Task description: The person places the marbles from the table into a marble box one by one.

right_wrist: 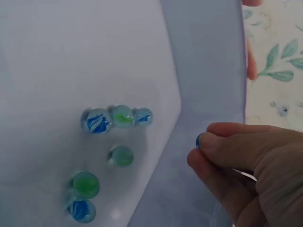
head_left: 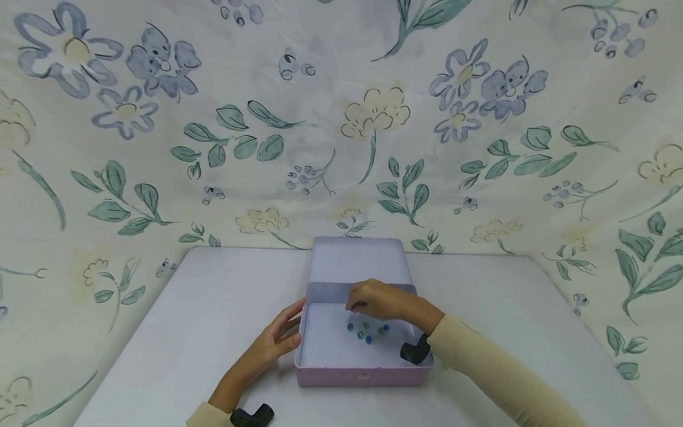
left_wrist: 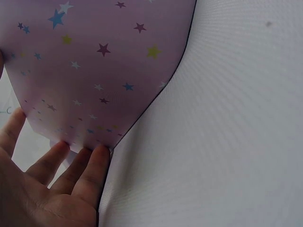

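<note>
A pink tin box [head_left: 332, 377] with a raised lid [head_left: 357, 260] stands on the table. Between thumb and fingers, my right hand [head_left: 376, 299] pinches a small blue marble [right_wrist: 198, 140] above the box's inside, towards its back. Several blue and green glass marbles lie on the box floor below, among them a green marble [right_wrist: 86, 184] and a blue-streaked marble [right_wrist: 98, 121]. My left hand [head_left: 273, 344] rests against the box's left side, its spread fingertips touching the star-printed outer wall [left_wrist: 104, 66].
The white table [head_left: 213, 308] reaches out on both sides of the box. Behind it hangs a floral-patterned cloth [head_left: 320, 166]. A black wrist camera [head_left: 415, 350] on the right arm overlaps the box's right edge in the head view.
</note>
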The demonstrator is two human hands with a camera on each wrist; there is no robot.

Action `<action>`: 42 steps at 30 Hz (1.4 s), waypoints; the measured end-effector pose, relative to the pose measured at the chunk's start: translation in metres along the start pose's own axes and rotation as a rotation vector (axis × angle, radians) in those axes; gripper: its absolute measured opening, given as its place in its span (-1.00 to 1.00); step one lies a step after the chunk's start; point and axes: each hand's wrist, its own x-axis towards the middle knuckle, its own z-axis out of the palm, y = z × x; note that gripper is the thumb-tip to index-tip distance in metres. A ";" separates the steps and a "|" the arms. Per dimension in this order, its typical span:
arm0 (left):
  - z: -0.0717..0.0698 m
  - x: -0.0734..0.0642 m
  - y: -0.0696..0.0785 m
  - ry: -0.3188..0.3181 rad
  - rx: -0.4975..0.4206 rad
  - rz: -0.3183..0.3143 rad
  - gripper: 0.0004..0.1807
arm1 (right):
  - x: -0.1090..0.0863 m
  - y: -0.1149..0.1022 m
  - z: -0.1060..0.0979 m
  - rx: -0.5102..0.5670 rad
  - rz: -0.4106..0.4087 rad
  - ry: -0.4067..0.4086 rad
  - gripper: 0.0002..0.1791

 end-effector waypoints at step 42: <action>0.001 -0.001 -0.003 0.009 0.025 0.006 -0.28 | -0.006 0.015 0.024 0.018 0.102 0.024 -0.81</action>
